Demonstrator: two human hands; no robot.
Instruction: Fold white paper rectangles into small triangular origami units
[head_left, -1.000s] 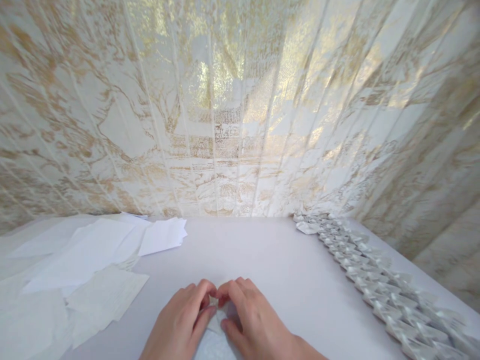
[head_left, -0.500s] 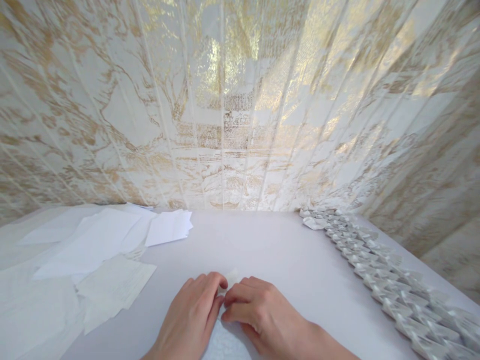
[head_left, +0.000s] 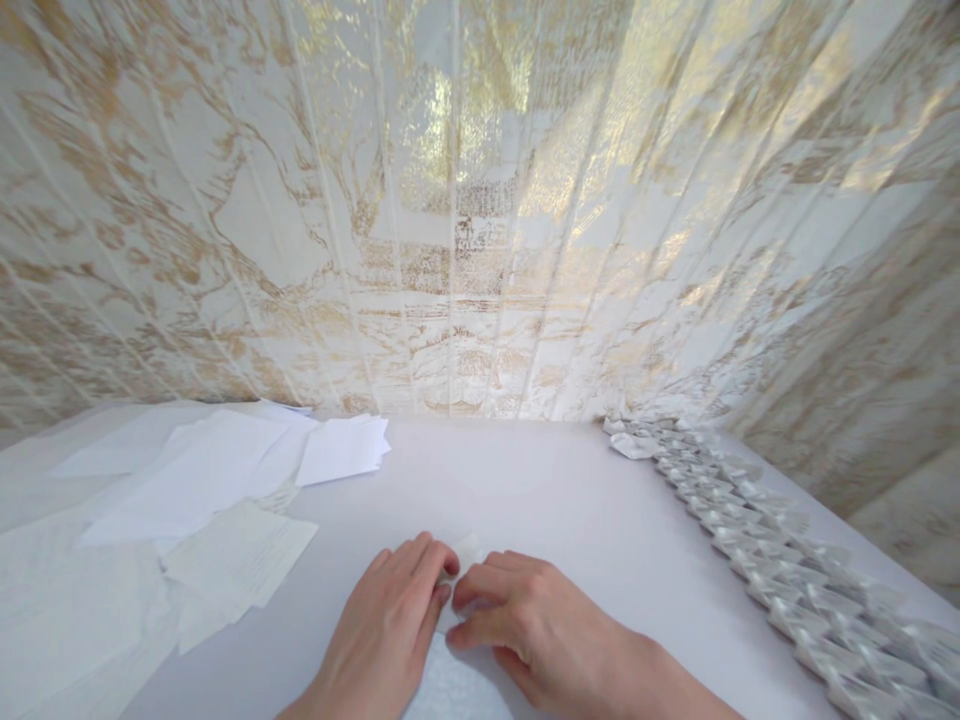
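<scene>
A small piece of white paper [head_left: 469,547] sits between my two hands near the front of the table, mostly covered by my fingers. My left hand [head_left: 397,615] grips it from the left, with thumb and fingers curled in. From the right, my right hand [head_left: 525,615] pinches the same paper with bent fingers. The fingertips of both hands nearly meet. How the paper is folded cannot be made out.
Loose white sheets [head_left: 191,465] and cut paper pieces [head_left: 236,565] overlap on the left of the white table [head_left: 510,475]. Long rows of folded paper units [head_left: 780,560] run along the right edge. A wall with a gold pattern [head_left: 480,250] rises behind.
My fingers have shifted slightly around the paper, and the right hand's fingertips have moved a little. The whole view has moved slightly. Both hands keep hold of the paper.
</scene>
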